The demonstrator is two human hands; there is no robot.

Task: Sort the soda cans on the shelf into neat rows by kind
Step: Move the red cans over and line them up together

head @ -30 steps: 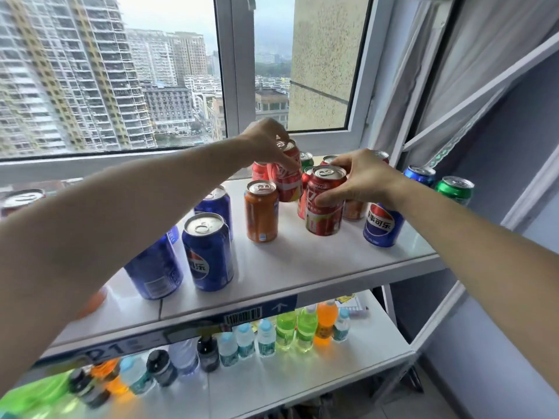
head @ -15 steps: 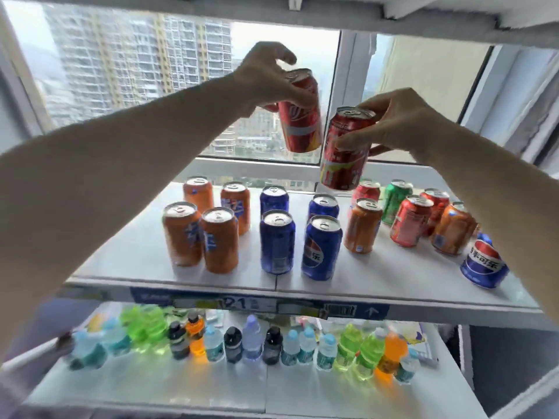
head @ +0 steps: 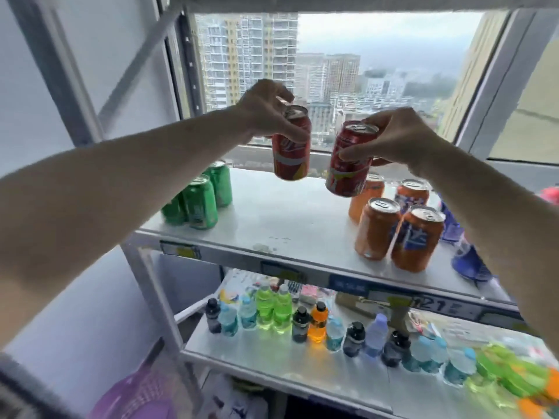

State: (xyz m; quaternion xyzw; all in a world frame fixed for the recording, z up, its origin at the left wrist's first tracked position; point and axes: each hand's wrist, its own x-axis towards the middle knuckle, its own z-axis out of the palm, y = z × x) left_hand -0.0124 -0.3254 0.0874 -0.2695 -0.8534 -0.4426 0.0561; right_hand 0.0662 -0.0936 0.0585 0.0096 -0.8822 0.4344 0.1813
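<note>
My left hand (head: 266, 110) grips a red can (head: 291, 151) by its top and holds it in the air above the white shelf (head: 287, 219). My right hand (head: 396, 136) grips a second red can (head: 348, 164), tilted, just to the right of the first. Both cans hang over a bare stretch of shelf. A few green cans (head: 201, 198) stand at the shelf's left end. Several orange cans (head: 396, 225) stand in a group on the right. Blue cans (head: 469, 261) show partly behind my right forearm.
The lower shelf (head: 272, 358) carries a row of small bottles (head: 273, 309) in green, blue, black and orange. Price labels run along the upper shelf's front edge (head: 348, 287). A metal upright (head: 151, 285) stands at the left. The window (head: 326, 77) lies behind the shelf.
Both hands lifted the red cans off the shelf's right side and carried them left. The view swung left, so the green cans and a bare stretch of shelf now show.
</note>
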